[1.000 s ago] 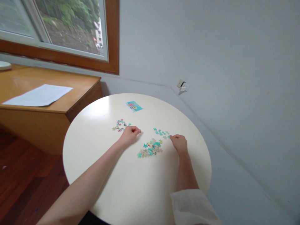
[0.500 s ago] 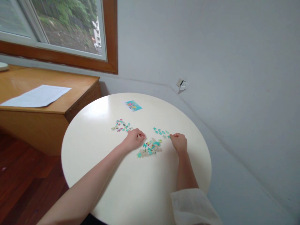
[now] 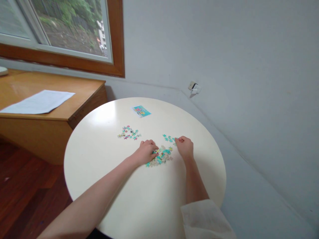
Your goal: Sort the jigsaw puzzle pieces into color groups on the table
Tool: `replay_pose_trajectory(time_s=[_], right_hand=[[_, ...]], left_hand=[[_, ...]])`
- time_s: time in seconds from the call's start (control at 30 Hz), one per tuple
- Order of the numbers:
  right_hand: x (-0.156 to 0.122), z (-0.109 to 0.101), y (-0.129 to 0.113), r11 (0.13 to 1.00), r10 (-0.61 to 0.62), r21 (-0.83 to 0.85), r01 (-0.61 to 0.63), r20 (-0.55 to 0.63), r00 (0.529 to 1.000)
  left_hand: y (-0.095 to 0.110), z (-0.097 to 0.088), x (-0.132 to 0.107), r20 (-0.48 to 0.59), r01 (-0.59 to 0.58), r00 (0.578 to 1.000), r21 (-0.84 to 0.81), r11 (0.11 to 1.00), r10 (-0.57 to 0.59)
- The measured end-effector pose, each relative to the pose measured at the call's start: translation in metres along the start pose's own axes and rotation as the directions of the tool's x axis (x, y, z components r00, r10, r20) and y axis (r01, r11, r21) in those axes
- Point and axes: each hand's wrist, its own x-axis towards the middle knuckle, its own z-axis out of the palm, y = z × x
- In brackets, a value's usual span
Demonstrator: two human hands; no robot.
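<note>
A mixed pile of jigsaw puzzle pieces, some turquoise and some with their pale backs up, lies in the middle of the round table. My left hand touches the pile's left edge, its thumb and index finger apart over the pieces. Behind the pile, a loose group of turquoise puzzle pieces is spread out. My right hand is closed in a pinch at that group's right end, covering part of it. Whatever its fingertips hold is too small to make out. Farther left lies another group of pink, white and turquoise puzzle pieces.
A picture card lies toward the far side of the white round table. At the left, a wooden desk carries a sheet of paper. A wall socket with a plug is beyond the table.
My left hand has moved from beside the left group down to the pile, its fingers spreading. My right hand has shifted slightly left and away from me over the turquoise pieces.
</note>
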Motion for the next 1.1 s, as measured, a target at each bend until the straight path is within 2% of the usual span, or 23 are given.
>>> replay_pose_trajectory(time_s=[0.4,0.8,1.1], right_hand=[[-0.001,0.004,-0.004,0.999,-0.040,0.035,0.039,0.024,0.999],[-0.003,0.003,-0.010,0.997,-0.052,0.057,0.048,0.060,0.997],[-0.005,0.003,-0.013,0.996,-0.056,0.074,0.050,0.071,0.996]], left_hand=[[-0.002,0.001,0.000,-0.004,0.013,1.000,-0.065,0.998,-0.014],[0.000,-0.001,-0.002,0.028,0.019,0.999,-0.042,0.999,-0.018],[-0.004,0.001,-0.001,-0.009,0.048,0.999,-0.043,0.998,-0.049]])
